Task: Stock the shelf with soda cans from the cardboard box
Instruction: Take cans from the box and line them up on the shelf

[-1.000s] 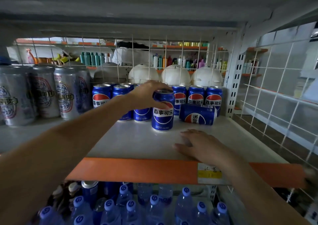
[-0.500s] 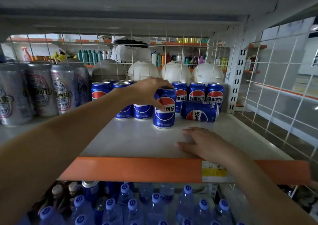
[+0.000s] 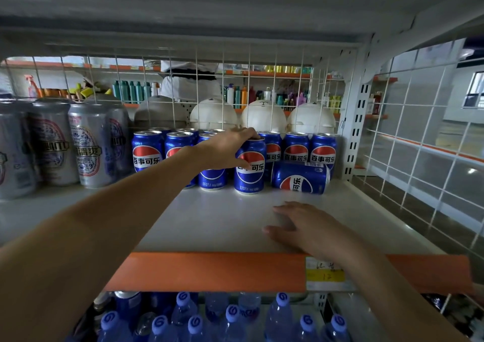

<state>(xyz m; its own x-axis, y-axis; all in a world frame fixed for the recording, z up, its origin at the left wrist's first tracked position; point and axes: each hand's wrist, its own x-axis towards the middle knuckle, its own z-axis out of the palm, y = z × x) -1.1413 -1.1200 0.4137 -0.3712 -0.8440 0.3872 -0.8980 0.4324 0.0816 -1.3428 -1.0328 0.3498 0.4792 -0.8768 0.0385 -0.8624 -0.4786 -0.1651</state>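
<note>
Several blue soda cans stand in rows at the back of the white shelf [image 3: 222, 224]. My left hand [image 3: 227, 149] grips the top of one upright blue can [image 3: 250, 174], which stands on the shelf in front of the rows. Just right of it another blue can [image 3: 300, 178] lies on its side. Fingers straight, my right hand [image 3: 305, 226] rests flat on the shelf board near the front edge, holding nothing. The cardboard box is not in view.
Tall silver cans [image 3: 83, 145] fill the shelf's left part. A wire grid [image 3: 235, 85] backs the shelf, with white domed objects [image 3: 263, 116] behind it. An orange price strip [image 3: 209, 271] runs along the front edge. Water bottles [image 3: 230, 320] stand on the shelf below.
My left hand has pushed the upright can a little farther back toward the rows. My right hand stays flat on the shelf. The camera has moved slightly closer.
</note>
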